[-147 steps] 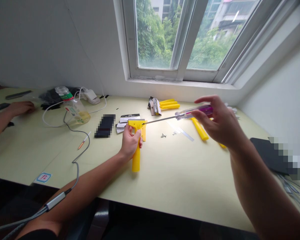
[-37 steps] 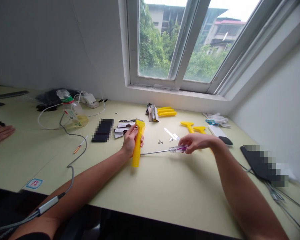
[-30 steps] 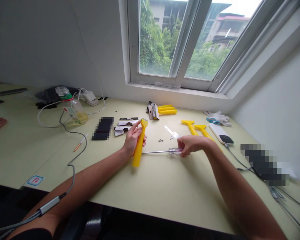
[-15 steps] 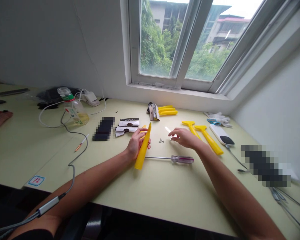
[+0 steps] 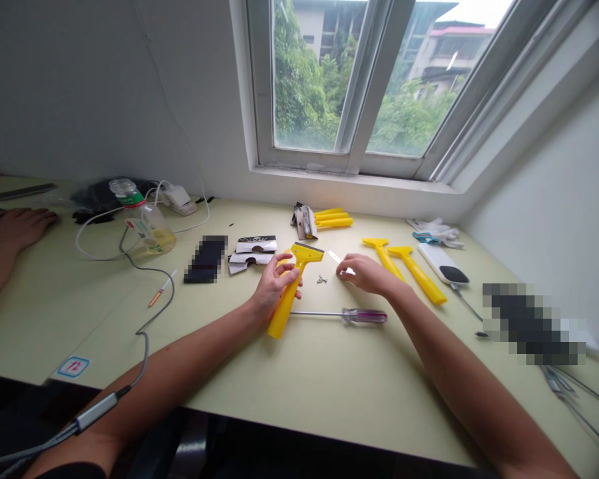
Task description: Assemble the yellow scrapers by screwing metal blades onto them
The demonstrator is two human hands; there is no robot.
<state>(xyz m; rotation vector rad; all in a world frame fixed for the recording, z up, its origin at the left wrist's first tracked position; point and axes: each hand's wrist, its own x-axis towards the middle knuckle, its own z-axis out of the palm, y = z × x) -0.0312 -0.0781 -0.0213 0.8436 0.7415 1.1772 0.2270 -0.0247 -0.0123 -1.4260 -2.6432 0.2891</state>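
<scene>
My left hand (image 5: 272, 286) is closed around the handle of a yellow scraper (image 5: 285, 307), its wide head up and a dark edge along the top. My right hand (image 5: 362, 273) is pinched over a small flat metal plate (image 5: 333, 255), whose far end sticks out past the fingers; the fingertips are partly hidden. Between the hands, several small screws (image 5: 321, 279) lie in a little heap. A screwdriver (image 5: 364, 317) with a clear purple handle rests just below, its tip behind the scraper.
Two yellow scrapers (image 5: 422, 279) lie right of my right hand, near a white power bank (image 5: 442, 263) and gloves (image 5: 439, 233). Cardboard sleeves (image 5: 252, 251) and packed yellow scrapers (image 5: 334, 218) lie farther back. Left are a bottle (image 5: 147, 223), cables and another person's hand (image 5: 22, 226).
The scraper has turned in my left hand from edge-on, so its broad head now faces me. My right fingers have drawn together at the metal plate. The other person's hand has come further in.
</scene>
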